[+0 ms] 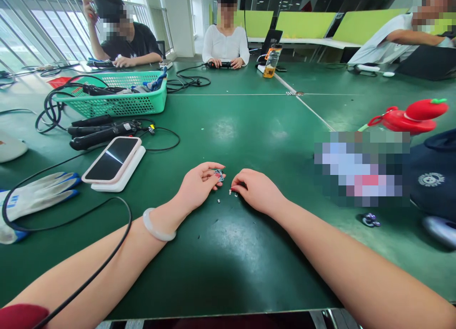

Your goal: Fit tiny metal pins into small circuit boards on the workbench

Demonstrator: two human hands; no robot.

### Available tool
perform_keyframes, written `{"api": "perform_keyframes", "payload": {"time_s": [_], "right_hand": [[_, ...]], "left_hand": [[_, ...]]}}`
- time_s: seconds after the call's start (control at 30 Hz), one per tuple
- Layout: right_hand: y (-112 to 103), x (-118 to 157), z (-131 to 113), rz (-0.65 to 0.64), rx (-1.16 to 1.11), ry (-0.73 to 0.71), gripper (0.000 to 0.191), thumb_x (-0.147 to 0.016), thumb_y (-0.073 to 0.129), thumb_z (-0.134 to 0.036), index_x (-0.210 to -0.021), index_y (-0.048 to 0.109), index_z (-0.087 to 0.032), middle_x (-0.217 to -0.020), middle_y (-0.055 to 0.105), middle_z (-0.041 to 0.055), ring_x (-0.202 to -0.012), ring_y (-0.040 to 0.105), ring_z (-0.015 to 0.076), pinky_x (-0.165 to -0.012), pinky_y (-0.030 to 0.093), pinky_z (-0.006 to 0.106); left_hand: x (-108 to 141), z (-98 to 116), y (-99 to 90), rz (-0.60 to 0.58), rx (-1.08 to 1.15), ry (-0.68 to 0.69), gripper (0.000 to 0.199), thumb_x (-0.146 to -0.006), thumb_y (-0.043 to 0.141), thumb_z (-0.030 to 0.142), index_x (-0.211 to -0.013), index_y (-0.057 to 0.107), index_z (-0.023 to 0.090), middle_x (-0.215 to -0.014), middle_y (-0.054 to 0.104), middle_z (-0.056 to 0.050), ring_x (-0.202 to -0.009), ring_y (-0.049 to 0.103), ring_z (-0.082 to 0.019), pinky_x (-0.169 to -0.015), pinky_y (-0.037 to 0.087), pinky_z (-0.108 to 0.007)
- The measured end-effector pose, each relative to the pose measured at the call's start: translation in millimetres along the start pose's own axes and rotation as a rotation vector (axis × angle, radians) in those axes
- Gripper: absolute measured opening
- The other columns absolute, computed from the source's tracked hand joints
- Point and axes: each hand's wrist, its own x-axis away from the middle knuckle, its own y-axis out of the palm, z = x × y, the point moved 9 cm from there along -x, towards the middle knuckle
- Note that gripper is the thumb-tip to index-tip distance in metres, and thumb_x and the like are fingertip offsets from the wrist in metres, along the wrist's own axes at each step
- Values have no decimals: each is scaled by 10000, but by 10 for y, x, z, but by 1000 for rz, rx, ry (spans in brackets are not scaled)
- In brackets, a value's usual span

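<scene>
My left hand (199, 186), with a white bangle (158, 225) on the wrist, is closed around a small grey-blue openwork piece (219, 175). Its thumb and fingers cover part of that piece, whose exact kind is unclear. Just to the right, my right hand (258, 188) has its thumb and fingertips pinched together low over the green table (228, 262). A tiny pale piece (230, 192) shows at those fingertips; whether it is gripped or only touched is hard to see. Another tiny piece (236, 194) lies under the right hand, and a small light piece (218, 201) rests below the left fingers.
A phone (113, 159) lies on a white box left, beside a work glove (39, 198) and black cable. Behind are black handled tools (103, 134) and a green basket (117, 103). Right are a dark bag (434, 167) and purple trinket (371, 219). Several people sit around.
</scene>
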Motion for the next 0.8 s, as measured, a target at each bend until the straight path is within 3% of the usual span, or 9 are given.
{"api": "perform_keyframes", "payload": {"time_s": [0.13,0.4,0.63,0.8], "right_hand": [[-21,-4,1,-3,16,19,86,-840,606,-213,-773,655,-190,-837,620,20,-782,566,135,-737,424,261],[32,20,12,7,108,2,118,-875,553,-209,-802,644,-192,-860,615,32,-782,575,145,-713,417,265],[27,22,-2,28,103,-18,224,-912,434,-164,-821,637,-189,-865,617,42,-776,575,141,-701,408,263],[-18,75,-21,6,-28,-14,80,-839,601,-271,-840,646,-205,-870,624,16,-803,575,141,-729,420,270]], "left_hand": [[-6,-22,1,9,67,-17,255,-751,635,185,-1001,622,138,-822,660,-30,-698,658,-116,-768,526,-292],[2,-53,9,-32,10,1,321,-789,622,223,-1105,654,172,-832,674,-21,-801,690,-147,-867,515,-326],[-2,-50,-3,-21,2,-18,309,-774,646,211,-1075,660,142,-816,690,-34,-794,690,-153,-848,531,-326],[-15,-59,-19,-22,-9,18,298,-795,617,196,-1087,649,143,-866,700,-49,-796,680,-142,-844,533,-323]]}}
